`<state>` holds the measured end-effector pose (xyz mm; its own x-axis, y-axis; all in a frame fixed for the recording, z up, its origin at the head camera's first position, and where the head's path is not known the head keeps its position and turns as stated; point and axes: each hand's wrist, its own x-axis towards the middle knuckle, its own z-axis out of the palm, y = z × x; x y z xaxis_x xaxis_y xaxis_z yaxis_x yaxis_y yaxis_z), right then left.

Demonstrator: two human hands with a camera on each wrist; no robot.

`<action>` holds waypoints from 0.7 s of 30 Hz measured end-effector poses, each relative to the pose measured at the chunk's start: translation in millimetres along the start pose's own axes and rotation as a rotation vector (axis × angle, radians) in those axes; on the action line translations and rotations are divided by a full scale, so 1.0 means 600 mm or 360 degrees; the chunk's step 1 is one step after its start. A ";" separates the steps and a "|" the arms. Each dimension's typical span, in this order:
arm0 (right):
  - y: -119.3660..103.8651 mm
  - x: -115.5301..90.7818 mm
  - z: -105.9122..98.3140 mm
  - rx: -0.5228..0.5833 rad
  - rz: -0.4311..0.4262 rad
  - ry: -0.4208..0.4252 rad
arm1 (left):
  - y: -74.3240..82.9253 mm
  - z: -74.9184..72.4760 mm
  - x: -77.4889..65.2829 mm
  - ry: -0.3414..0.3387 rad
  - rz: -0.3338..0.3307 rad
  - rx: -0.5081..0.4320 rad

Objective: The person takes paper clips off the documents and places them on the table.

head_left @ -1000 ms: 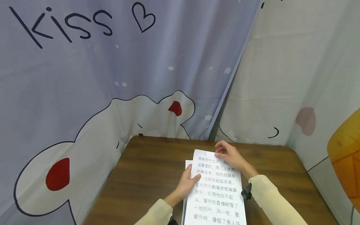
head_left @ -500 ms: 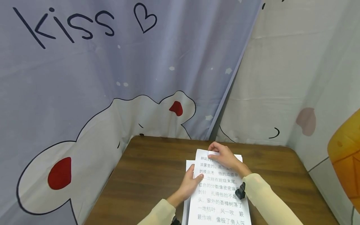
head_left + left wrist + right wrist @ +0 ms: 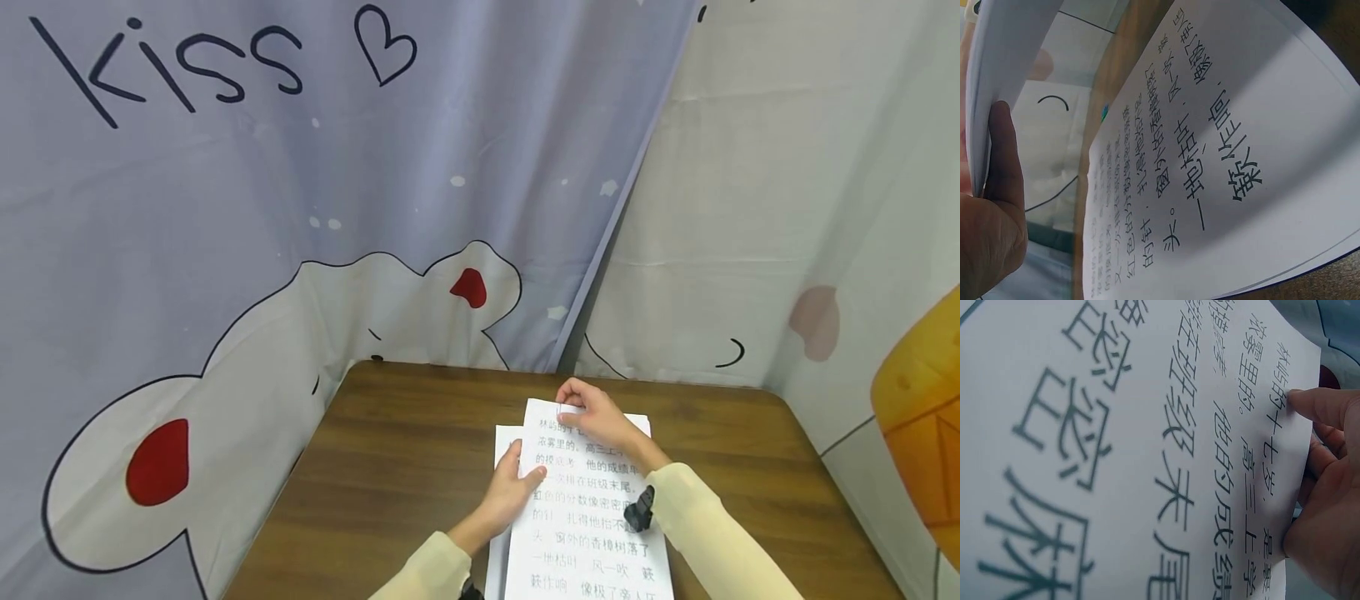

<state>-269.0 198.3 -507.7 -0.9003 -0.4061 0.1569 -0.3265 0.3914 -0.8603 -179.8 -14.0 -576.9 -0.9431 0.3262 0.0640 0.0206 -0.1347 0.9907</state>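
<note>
A few printed white sheets [image 3: 577,533] are held up in front of me, tilted, with lines of dark characters on them. My left hand [image 3: 506,496] grips their left edge, thumb on the printed face. At the top edge, my right hand [image 3: 600,417] pinches the paper where a thin paper clip [image 3: 558,410] shows by the fingertips. In the right wrist view the thumb [image 3: 1316,403] presses the printed face while the other fingers are behind the sheet. Beneath the held sheets lies another printed sheet [image 3: 1166,187], seen in the left wrist view.
The brown wooden table [image 3: 397,450] extends around the papers. A small blue-green thing [image 3: 1105,112] sits past the lower sheet in the left wrist view. Printed curtains [image 3: 420,183] hang behind the table and along its sides.
My right hand has slid left along the top edge to the paper clip, then stayed there. The held sheets have shifted slightly right; my left hand keeps its grip.
</note>
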 end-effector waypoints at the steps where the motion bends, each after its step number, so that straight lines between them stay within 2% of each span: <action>1: 0.001 0.000 0.000 -0.0002 -0.0001 0.0000 | 0.000 0.001 0.000 0.0003 -0.0004 0.0003; 10: 0.006 -0.003 -0.001 0.0064 -0.0027 0.0006 | 0.003 0.004 0.005 0.0046 -0.0027 0.0108; 15: 0.009 -0.001 -0.001 0.0097 -0.0005 0.0044 | 0.002 0.004 0.010 0.0049 -0.0016 0.0113; 21: 0.013 0.001 0.001 0.0107 -0.0050 0.0104 | -0.002 0.006 0.010 0.0075 -0.0044 0.0111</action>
<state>-271.9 200.9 -514.6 -0.9074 -0.3617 0.2139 -0.3368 0.3218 -0.8849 -184.2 -8.3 -577.1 -0.9581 0.2845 0.0325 0.0160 -0.0601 0.9981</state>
